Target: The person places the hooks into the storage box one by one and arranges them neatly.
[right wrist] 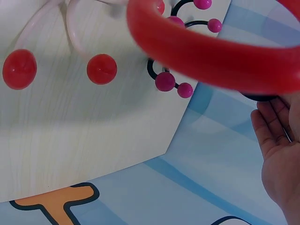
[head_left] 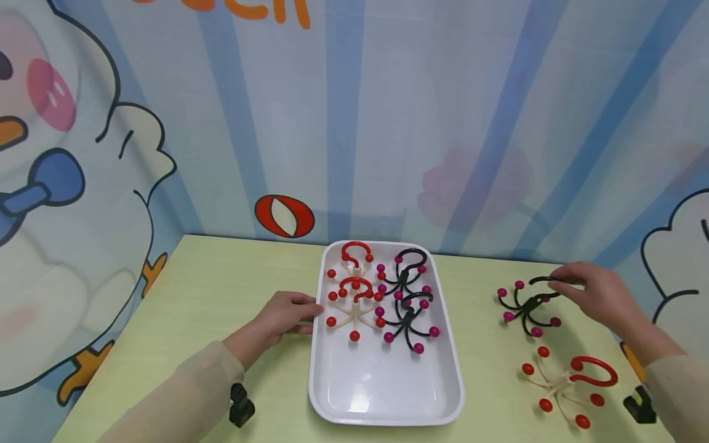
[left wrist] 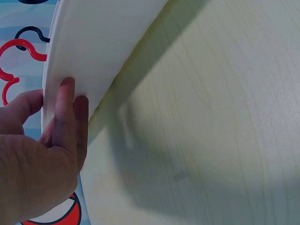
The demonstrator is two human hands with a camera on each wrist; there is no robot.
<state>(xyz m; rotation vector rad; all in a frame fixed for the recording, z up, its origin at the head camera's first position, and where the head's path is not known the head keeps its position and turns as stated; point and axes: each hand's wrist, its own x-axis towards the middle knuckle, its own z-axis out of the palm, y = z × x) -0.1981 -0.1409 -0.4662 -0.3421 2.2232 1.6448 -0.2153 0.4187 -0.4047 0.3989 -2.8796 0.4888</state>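
Note:
My left hand (head_left: 285, 317) holds the left rim of a white tray (head_left: 382, 400); in the left wrist view its thumb is at the rim and its fingers lie along the outer wall. Right of the tray, my right hand (head_left: 592, 292) pinches the hooked handle of a black head massager (head_left: 532, 304) with pink ball tips. In the right wrist view, the red handle (right wrist: 211, 58) of another massager crosses in front and hides part of the grip. That cream head massager (head_left: 559, 384) with red ball tips lies nearer on the table.
In the tray's far half sit two cream massagers (head_left: 356, 307) with red handles on the left and two black massagers (head_left: 407, 317) on the right. The pale wood table (head_left: 221, 277) ends at a printed cloth backdrop (head_left: 388, 123).

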